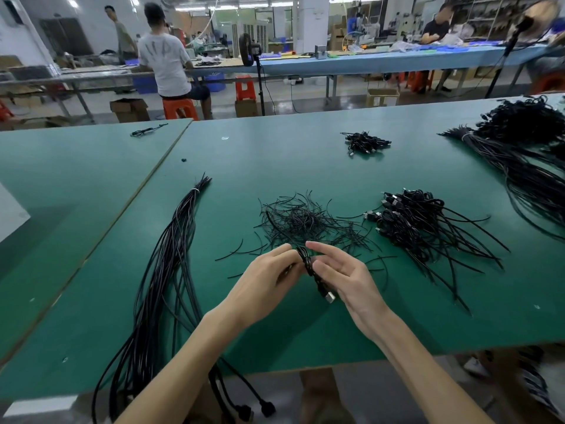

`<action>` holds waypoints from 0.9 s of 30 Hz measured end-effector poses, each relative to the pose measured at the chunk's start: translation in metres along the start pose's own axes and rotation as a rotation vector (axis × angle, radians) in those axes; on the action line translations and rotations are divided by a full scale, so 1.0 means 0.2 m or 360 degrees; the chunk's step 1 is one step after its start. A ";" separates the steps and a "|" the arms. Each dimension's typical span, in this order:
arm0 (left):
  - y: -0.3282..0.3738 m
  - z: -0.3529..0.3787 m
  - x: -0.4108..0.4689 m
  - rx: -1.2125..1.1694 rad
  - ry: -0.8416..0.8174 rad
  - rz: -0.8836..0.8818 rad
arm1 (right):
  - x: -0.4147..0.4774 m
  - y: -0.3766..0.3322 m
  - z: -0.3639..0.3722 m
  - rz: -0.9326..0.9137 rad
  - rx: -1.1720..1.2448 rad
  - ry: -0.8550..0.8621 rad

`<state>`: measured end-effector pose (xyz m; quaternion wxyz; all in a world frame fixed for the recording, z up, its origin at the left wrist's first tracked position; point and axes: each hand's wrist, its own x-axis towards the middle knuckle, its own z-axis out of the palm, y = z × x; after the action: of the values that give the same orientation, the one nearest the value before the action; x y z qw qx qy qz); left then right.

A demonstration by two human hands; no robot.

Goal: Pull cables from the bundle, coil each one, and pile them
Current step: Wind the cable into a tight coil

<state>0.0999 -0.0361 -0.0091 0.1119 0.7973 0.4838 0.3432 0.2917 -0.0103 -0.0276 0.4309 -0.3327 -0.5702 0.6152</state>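
Note:
A coiled black cable (309,264) with a metal plug at its lower end is held above the green table (275,166), between both hands. My left hand (269,283) grips the coil from the left with curled fingers. My right hand (339,273) touches it from the right, thumb against the coil and fingers fairly straight. A long tied bundle of black cables (171,258) lies to the left, its ends hanging over the near table edge. To the right lies a pile of coiled cables (409,221).
A heap of short black ties (302,221) lies just beyond my hands. A small pile of coils (365,142) sits farther back, and a large cable bundle (526,154) at the far right. People work at benches across the aisle.

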 end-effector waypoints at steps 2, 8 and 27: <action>0.00 0.00 0.00 0.0104 -0.0021 0.0013 | 0.00 0.00 0.00 -0.0002 -0.0004 -0.0011; -0.01 0.00 -0.01 0.0032 -0.0001 -0.0028 | 0.02 0.02 -0.01 0.0022 -0.0026 -0.0025; 0.10 0.15 -0.08 -0.1826 -0.0061 -0.0918 | 0.02 0.08 -0.01 -0.0239 0.0177 0.0143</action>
<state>0.1291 -0.0547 -0.0290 0.6171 0.4545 0.4162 0.4892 0.2901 -0.0049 -0.0434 0.5187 -0.2920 -0.5386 0.5963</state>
